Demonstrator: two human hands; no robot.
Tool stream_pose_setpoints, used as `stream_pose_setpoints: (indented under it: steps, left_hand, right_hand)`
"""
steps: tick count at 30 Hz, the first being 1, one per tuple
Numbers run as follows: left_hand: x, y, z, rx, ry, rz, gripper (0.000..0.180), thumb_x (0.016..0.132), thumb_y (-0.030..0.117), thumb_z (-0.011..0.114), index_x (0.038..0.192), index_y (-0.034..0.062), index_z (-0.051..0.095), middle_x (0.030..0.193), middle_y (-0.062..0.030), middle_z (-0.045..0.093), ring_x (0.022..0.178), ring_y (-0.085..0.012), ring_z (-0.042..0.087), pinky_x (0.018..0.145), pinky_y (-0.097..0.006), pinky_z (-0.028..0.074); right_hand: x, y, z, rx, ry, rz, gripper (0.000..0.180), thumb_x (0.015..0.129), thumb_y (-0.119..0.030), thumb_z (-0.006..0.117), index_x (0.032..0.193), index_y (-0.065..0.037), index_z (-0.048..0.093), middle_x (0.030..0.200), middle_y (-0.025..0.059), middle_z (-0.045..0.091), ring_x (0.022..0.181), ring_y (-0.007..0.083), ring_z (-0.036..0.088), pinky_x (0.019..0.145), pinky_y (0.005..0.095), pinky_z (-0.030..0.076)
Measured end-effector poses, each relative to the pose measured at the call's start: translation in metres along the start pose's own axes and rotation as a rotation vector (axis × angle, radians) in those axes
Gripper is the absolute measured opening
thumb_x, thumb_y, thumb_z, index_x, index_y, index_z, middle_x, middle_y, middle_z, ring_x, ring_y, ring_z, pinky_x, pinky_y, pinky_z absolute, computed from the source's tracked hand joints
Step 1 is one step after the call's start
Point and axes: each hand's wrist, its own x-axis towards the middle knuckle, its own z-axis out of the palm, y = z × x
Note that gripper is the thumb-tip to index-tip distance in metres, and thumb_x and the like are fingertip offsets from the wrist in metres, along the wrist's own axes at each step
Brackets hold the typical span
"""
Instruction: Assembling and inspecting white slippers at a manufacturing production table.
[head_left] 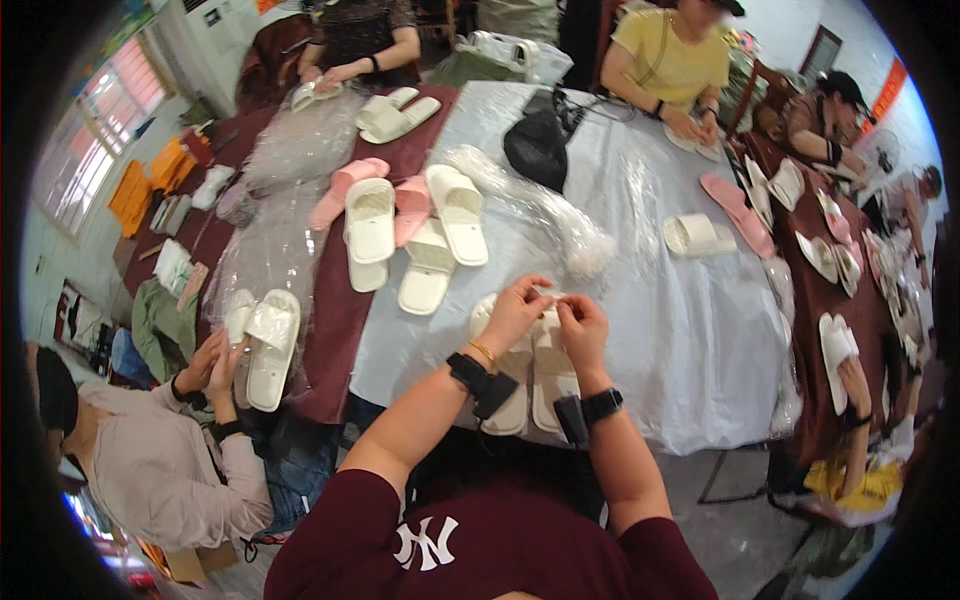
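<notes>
Directly in front of me, a pair of white slippers [548,372] lies on the table with their toe straps at the far end. Over the straps, my left hand [518,315] bends inward, its thumb and forefinger pinched together. My right hand [582,325] is close beside it, fingertips also pinched, almost meeting the left ones. Whatever is between the fingertips is too small to make out. The hands and wrists partly cover the slippers. Just beyond my left hand lie more white slippers [458,218] and pink slippers [412,205].
Clear plastic wrap [560,225] and a black bag [537,148] lie on the grey-covered table [640,330]. A single white slipper [697,235] and a pink slipper [738,213] are at the right. At the left, a co-worker's hands [215,362] hold white slippers [272,345]. Other people work around the tables.
</notes>
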Motion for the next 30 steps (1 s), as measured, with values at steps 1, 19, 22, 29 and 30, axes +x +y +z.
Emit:
stream_pose_setpoints:
  steps: [1, 19, 22, 29, 30]
  left_hand:
    - [0.0, -0.006, 0.0, -0.023, -0.008, -0.023, 0.015, 0.086, 0.01, 0.062, 0.099, 0.0047, 0.062, 0.071, 0.0017, 0.057, 0.063, -0.0061, 0.052, 0.059, -0.022, 0.045]
    - [-0.004, 0.0, 0.003, 0.013, -0.059, 0.008, 0.014, 0.084, 0.01, 0.063, 0.093, -0.0008, 0.065, 0.08, -0.0023, 0.065, 0.072, -0.008, 0.059, 0.066, -0.023, 0.049]
    - [-0.003, 0.002, 0.004, 0.072, -0.05, 0.02, 0.015, 0.083, 0.011, 0.064, 0.092, -0.0007, 0.065, 0.077, -0.0029, 0.066, 0.07, -0.0082, 0.06, 0.064, -0.023, 0.049]
    - [-0.009, 0.006, 0.004, 0.163, -0.038, 0.037, 0.017, 0.082, 0.014, 0.065, 0.092, 0.0006, 0.066, 0.079, -0.0055, 0.067, 0.07, -0.0109, 0.061, 0.064, -0.024, 0.049]
    - [-0.01, 0.004, 0.005, 0.247, 0.013, 0.144, 0.017, 0.083, 0.014, 0.064, 0.092, 0.0006, 0.066, 0.082, -0.0066, 0.066, 0.072, -0.0128, 0.062, 0.064, -0.025, 0.049]
  right_hand:
    - [-0.001, -0.001, -0.001, -0.012, -0.001, 0.014, 0.009, 0.08, -0.008, 0.063, 0.084, 0.001, 0.065, 0.068, 0.004, 0.062, 0.059, 0.0094, 0.054, 0.056, 0.0238, 0.044]
    - [0.001, 0.011, -0.005, 0.06, -0.036, 0.084, 0.008, 0.081, -0.007, 0.06, 0.08, 0.0, 0.063, 0.068, 0.0039, 0.061, 0.061, 0.0102, 0.053, 0.057, 0.0254, 0.043]
    - [0.003, 0.017, -0.005, -0.043, -0.074, -0.005, 0.007, 0.084, -0.005, 0.059, 0.08, 0.0, 0.063, 0.067, -0.0032, 0.057, 0.059, 0.0036, 0.047, 0.051, 0.02, 0.037]
    - [-0.002, 0.017, -0.004, 0.014, -0.052, 0.032, 0.007, 0.085, -0.006, 0.061, 0.085, -0.001, 0.065, 0.069, -0.0027, 0.059, 0.059, 0.0037, 0.049, 0.052, 0.0196, 0.039]
    - [-0.003, 0.017, -0.002, 0.091, -0.049, 0.044, 0.008, 0.086, -0.008, 0.062, 0.086, -0.001, 0.065, 0.07, -0.0024, 0.059, 0.06, 0.0039, 0.05, 0.053, 0.0195, 0.04]
